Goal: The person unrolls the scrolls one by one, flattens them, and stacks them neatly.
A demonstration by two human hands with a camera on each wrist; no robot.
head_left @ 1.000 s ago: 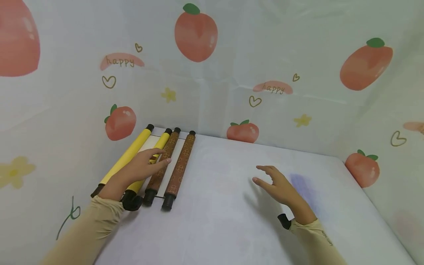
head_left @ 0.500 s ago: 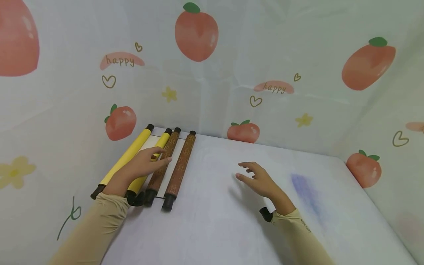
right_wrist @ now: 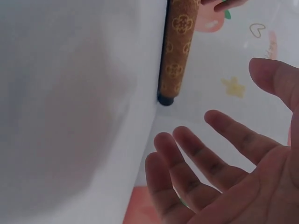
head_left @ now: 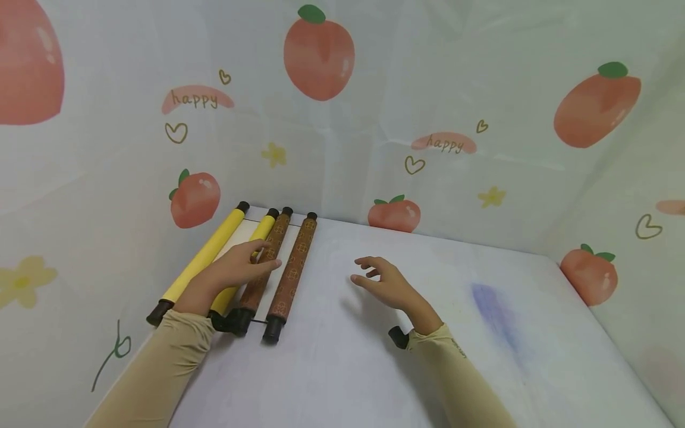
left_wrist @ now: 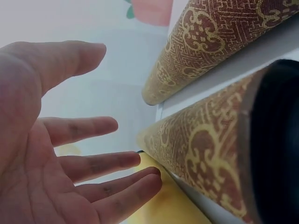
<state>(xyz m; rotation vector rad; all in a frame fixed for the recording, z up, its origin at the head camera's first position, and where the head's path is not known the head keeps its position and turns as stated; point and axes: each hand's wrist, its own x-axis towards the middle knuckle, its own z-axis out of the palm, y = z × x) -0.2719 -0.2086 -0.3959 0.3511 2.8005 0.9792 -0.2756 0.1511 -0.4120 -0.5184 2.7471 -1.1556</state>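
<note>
Two hanging scrolls lie side by side on the white tabletop in the head view. The yellow scroll (head_left: 206, 257) has two black-capped rolls with a pale strip between them. Right beside it lies the brown scroll (head_left: 292, 272), patterned in gold, also as two rolls with a white strip between. Over the inner yellow and brown rolls hovers my left hand (head_left: 232, 270), fingers spread and holding nothing; in the left wrist view its palm (left_wrist: 28, 177) appears apart from the brown roll (left_wrist: 205, 158). To the right of the scrolls, my right hand (head_left: 387, 286) hangs above the table, fingers loosely bent, nothing held.
Behind and at the sides stands a white cloth backdrop (head_left: 369, 107) printed with peaches, hearts and flowers. A purple smudge (head_left: 495, 312) marks the white tabletop (head_left: 332, 368) at the right. The scrolls' far ends lie near the backdrop.
My right hand has moved left across the table toward the scrolls. My left hand has shifted slightly to the right over them. The scrolls have stayed in place.
</note>
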